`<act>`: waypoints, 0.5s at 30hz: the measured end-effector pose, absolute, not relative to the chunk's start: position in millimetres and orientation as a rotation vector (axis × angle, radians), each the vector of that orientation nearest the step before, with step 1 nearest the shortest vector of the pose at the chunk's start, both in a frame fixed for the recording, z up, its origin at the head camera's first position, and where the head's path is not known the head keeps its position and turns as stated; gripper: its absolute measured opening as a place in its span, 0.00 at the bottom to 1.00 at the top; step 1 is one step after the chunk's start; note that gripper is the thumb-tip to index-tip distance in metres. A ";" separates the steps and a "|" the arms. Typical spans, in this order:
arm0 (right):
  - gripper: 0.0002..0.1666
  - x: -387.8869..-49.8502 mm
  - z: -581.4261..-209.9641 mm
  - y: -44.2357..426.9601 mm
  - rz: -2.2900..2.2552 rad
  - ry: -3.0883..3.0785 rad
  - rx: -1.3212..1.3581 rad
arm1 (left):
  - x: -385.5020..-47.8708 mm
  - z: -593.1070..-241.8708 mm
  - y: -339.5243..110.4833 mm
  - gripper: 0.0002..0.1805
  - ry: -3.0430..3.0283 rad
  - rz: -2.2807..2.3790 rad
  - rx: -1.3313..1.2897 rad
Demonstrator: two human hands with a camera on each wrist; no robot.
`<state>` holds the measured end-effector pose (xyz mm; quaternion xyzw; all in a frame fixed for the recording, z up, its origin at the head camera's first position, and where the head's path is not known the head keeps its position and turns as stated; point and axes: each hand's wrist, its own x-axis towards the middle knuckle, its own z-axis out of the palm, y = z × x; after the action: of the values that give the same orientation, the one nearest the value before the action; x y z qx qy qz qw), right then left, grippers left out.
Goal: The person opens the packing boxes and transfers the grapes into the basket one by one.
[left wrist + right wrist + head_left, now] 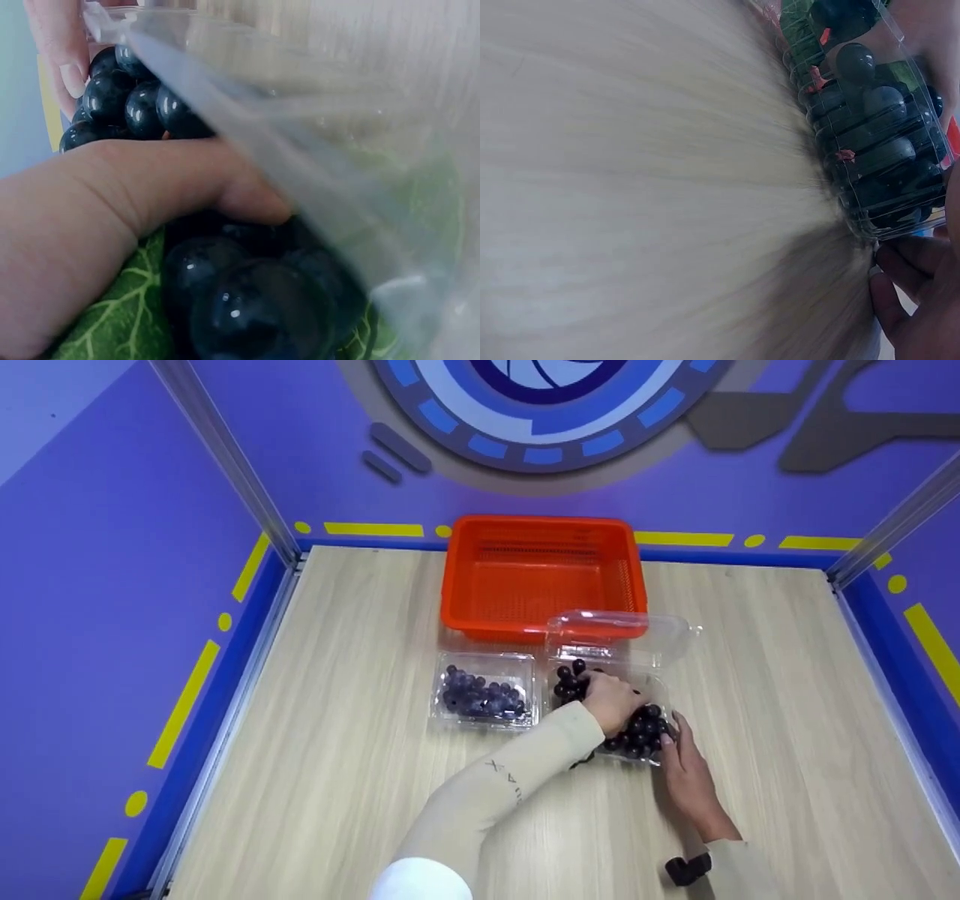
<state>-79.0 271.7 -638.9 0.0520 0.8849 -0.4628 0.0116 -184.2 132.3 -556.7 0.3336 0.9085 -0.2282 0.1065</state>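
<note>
Bunched black grapes [636,731] fill the clear plastic clamshell box [660,690], whose lid [622,639] stands open toward the back. My left hand [616,701] reaches into the box and grips the grapes; in the left wrist view its thumb [195,176] presses among the berries [262,307] beside a green leaf [124,307]. At the box's right front corner, my right hand [691,780] holds the wall, thumb near the grapes and fingers along the outside. The right wrist view shows those fingers [907,262] by the corner, with grapes visible through the ribbed side.
To the left lies another clear box [442,718] with dark grapes [480,696] inside. An orange plastic basket [450,615] stands behind both boxes, and the raised lid overlaps its front right corner in the head view. Purple panels [135,585] border the wooden tabletop [337,697].
</note>
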 end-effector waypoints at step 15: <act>0.36 -77.9 -634.8 270.6 -1.412 2.732 0.185 | -185.8 -548.4 125.0 0.35 2.663 -0.632 1.041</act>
<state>-77.9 270.6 -634.8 0.0600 0.8863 -0.4581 0.0305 -185.8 125.0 -548.4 0.3535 0.9042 -0.2146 0.1066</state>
